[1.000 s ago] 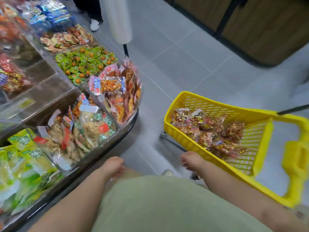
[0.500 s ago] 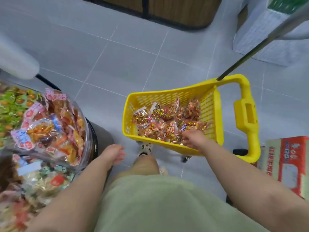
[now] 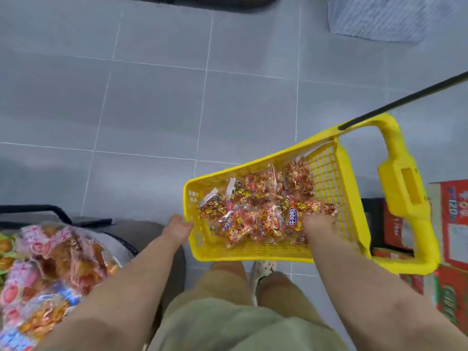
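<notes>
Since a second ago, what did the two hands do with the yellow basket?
The right hand moved from outside the yellow basket over its rim and down among the snack packets; whether it grips one is hidden. The left hand moved forward from beside the thigh to touch the basket's near corner. The packets stayed piled in the basket.

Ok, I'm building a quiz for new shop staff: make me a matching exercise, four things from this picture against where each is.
1 left hand
2 right hand
3 red cartons
4 pink snack packs

a among candy bags in the yellow basket
b at the basket's corner, outside it
c right of the basket
d display, bottom left

Pairs: 1-b, 2-a, 3-c, 4-d
</notes>
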`<control>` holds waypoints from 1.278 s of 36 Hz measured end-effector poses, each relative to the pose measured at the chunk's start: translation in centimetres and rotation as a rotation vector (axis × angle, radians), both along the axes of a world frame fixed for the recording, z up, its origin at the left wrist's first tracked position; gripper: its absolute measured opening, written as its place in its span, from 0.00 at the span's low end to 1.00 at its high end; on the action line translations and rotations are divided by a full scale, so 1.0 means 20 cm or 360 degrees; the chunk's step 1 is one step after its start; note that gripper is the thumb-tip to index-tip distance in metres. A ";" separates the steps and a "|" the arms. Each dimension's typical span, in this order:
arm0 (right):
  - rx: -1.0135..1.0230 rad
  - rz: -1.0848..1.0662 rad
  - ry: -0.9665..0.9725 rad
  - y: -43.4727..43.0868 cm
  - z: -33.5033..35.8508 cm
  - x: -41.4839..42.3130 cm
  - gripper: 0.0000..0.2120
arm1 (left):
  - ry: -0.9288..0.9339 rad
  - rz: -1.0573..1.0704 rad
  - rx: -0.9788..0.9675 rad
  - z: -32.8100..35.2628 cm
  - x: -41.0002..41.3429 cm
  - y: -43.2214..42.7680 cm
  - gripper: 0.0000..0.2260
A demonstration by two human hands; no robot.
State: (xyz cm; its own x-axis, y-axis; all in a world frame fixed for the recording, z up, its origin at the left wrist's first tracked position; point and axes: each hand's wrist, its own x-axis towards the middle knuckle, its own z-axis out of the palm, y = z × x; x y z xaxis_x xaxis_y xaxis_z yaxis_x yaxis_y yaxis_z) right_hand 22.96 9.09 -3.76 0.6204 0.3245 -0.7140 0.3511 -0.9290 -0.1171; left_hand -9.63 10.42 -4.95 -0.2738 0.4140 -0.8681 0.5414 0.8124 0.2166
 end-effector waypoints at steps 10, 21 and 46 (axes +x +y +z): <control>0.0108 -0.0088 -0.0133 -0.05 -0.13 -0.03 0.34 | -0.0055 -0.0045 -0.0102 -0.29 0.02 0.05 0.09; 0.0218 -0.0164 -0.0030 -0.03 -0.09 -0.05 0.14 | 0.0037 -0.0082 -0.0092 -0.31 0.02 0.06 0.04; 0.0707 -0.0302 0.0236 -0.14 0.11 -0.03 0.10 | -0.1133 0.0750 -0.0362 0.08 0.67 0.11 0.43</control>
State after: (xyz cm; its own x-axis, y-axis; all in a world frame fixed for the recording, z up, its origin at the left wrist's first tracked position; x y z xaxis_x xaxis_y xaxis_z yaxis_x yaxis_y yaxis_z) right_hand 22.40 6.31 -1.55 0.6003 0.5085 -0.6173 0.1306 -0.8238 -0.5516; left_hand 3.69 12.67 -3.44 0.2644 0.1909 -0.9453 -0.0626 0.9815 0.1807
